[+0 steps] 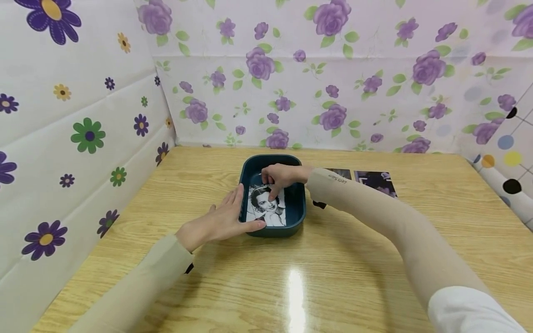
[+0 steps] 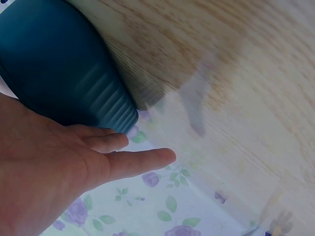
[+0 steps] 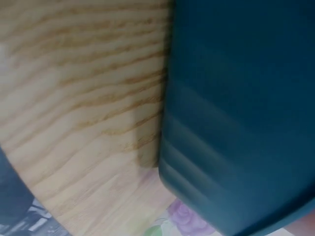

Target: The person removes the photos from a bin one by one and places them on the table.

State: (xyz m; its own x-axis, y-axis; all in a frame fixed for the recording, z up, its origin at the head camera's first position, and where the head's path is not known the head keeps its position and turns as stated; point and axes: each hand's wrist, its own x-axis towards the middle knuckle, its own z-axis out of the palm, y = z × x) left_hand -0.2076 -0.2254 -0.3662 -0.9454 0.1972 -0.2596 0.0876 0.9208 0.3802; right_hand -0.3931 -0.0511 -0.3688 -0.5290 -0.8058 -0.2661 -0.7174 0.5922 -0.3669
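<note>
A dark teal rectangular box (image 1: 296,217), open at the top, stands on the table. A black-and-white photo print (image 1: 266,215) of a person in a headband lies inside its left part. My right hand (image 1: 281,176) reaches into the box from the right and pinches the photo's upper edge, the thumb over the picture and the curled fingers behind it. My left hand (image 1: 222,217) rests on the box's left side with straight fingers, the thumb stretched along the front rim. In the left wrist view that hand (image 2: 64,152) overlaps the ribbed box wall (image 2: 64,64).
Right of the box, two dark picture cards lie on the wooden table (image 1: 233,286), one card (image 1: 376,181) in plain view and another card (image 1: 343,173) partly under the right sleeve. Flowered cloth (image 1: 291,106) hangs behind the table and along the left.
</note>
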